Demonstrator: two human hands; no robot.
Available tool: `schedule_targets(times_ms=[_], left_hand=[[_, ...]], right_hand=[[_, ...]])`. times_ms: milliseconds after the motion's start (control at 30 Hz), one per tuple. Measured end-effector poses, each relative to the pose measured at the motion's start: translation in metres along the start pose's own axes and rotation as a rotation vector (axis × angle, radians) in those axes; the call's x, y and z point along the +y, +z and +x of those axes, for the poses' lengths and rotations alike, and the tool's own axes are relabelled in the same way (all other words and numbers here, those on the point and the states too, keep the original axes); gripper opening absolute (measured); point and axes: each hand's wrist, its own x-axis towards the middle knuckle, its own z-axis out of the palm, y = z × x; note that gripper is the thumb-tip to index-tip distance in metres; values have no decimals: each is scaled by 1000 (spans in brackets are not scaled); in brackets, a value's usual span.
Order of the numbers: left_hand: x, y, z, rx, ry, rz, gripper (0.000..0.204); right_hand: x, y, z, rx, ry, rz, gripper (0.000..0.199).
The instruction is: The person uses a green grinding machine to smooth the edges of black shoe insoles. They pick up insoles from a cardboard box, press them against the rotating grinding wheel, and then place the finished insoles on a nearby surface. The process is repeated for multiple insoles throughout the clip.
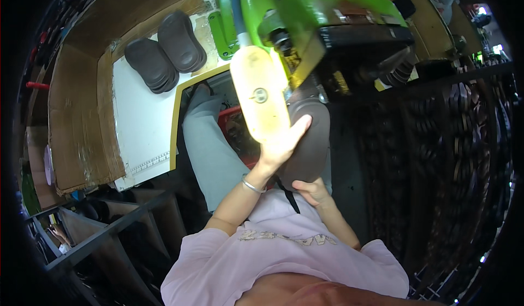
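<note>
Sole (312,142), dark and oval, sits pressed up under the green machine (305,17), just beside its pale yellow guard (259,96). My left hand (281,145) clasps the sole's upper edge, thumb over its face; my right hand (312,190) pinches its lower end. I judge I should keep both grips firm, feed evenly, and hold my fingers clear of the guard. Stacked soles (164,52) wait on the white table (144,126).

sole (311,142): matt dark rubber | machine (305,11): glossy green painted metal
</note>
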Motion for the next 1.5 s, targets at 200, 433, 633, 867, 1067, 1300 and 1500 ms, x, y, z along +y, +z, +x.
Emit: schedule_targets(times_ms=[200, 433, 633, 867, 1067, 1300, 1500], left_hand=[[-7, -12, -8, 93, -42, -69, 14], [4, -18, -17, 85, -141, -188, 20], [2, -43, -15, -14, -98, -244, 30], [33, -97, -17, 36, -93, -356, 30], [15, -142, -55, 113, -245, -288, 30], [3, -144, -74, 137, -260, -288, 33], [30, -106, -33, -83, -111, -11, 29]], right_hand=[[-9, -7, -6, 12, -135, -28, 68], [-88, -19, -4, 208, -568, -64, 64], [-151, 6, 38, 177, -659, -119, 50], [-142, 47, 66, 39, -553, -141, 47], [-123, 78, 67, -96, -540, -305, 45], [-123, 88, 69, -102, -633, -398, 46], [-131, 44, 63, -64, -723, -298, 41]])
